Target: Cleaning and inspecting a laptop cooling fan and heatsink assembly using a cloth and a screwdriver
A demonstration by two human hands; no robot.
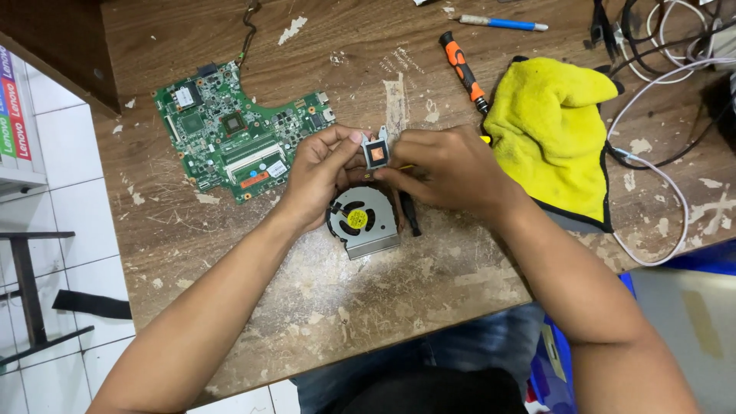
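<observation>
Both hands raised, pinching heatsink plate above fan

My wooden table, rough and scratched with paint flecks, soft fuzzy yellow cloth, shiny copper square in a dull metal plate (between my fingers), grey metal fan, glossy green board

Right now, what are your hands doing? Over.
Left hand and right hand both pinch the heatsink plate. Fan lies just under it. Nothing blocking.
</observation>
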